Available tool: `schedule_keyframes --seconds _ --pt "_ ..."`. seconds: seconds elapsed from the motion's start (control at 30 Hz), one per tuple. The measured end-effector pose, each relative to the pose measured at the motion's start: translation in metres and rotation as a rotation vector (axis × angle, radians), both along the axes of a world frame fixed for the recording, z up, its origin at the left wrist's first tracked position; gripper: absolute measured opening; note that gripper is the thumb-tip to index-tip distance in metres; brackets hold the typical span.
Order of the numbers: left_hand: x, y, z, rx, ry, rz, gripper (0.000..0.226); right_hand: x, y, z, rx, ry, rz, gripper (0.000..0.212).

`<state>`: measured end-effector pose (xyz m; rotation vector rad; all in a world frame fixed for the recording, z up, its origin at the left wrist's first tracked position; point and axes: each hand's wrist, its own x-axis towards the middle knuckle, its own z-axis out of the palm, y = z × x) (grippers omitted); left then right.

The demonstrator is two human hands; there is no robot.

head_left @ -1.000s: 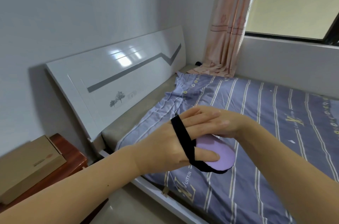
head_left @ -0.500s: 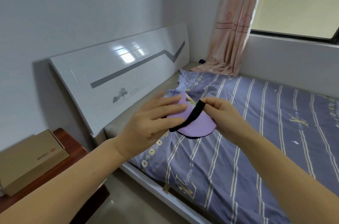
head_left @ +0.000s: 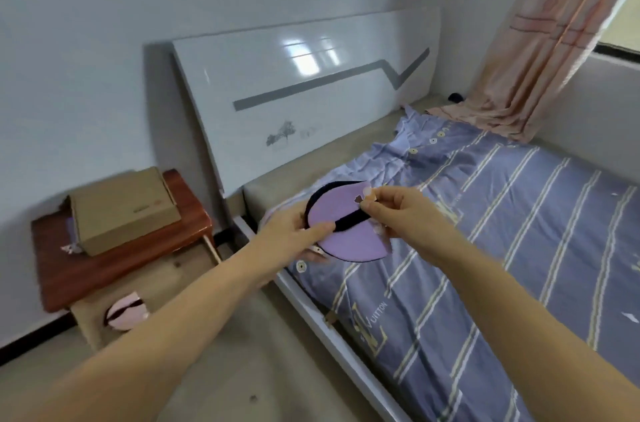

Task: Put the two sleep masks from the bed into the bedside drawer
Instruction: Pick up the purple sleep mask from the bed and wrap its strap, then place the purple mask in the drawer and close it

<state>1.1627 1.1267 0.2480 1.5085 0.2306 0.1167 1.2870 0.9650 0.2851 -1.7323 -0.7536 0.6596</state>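
A purple sleep mask (head_left: 349,234) with a black strap is held up over the bed's near corner. My left hand (head_left: 294,231) grips its left end, thumb on the strap. My right hand (head_left: 394,210) pinches its right end and the strap. A pink sleep mask (head_left: 125,312) with a black strap lies in the open drawer (head_left: 88,316) of the bedside table (head_left: 114,259), lower left. The drawer's front is partly hidden by my left forearm.
A cardboard box (head_left: 124,210) sits on the bedside table's red-brown top. The bed (head_left: 485,248) has a striped blue sheet and a white headboard (head_left: 311,103). A pink curtain (head_left: 540,51) hangs at the right by the window. Grey floor lies between table and bed.
The view has swung left and down, bringing the bedside table and the pink mask into sight. Both hands have carried the purple mask left toward the bed's edge.
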Motion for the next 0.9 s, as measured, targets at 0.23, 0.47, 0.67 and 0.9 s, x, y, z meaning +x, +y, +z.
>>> schedule_keyframes --seconds 0.23,0.47,0.67,0.9 --pt "-0.097 0.064 -0.087 0.005 0.224 0.432 0.013 -0.041 0.117 -0.1 -0.297 0.129 0.349 0.005" --pt "-0.161 0.163 -0.175 0.007 0.519 0.415 0.026 -0.094 0.244 -0.203 -0.524 0.034 0.394 0.011" --pt "-0.159 0.266 -0.264 0.082 0.694 0.562 0.017 -0.112 0.356 -0.293 -0.648 0.021 0.357 0.009" --pt "-0.112 0.356 -0.42 -0.115 0.855 0.82 0.016 -0.09 0.47 -0.445 -0.785 0.02 0.304 0.017"
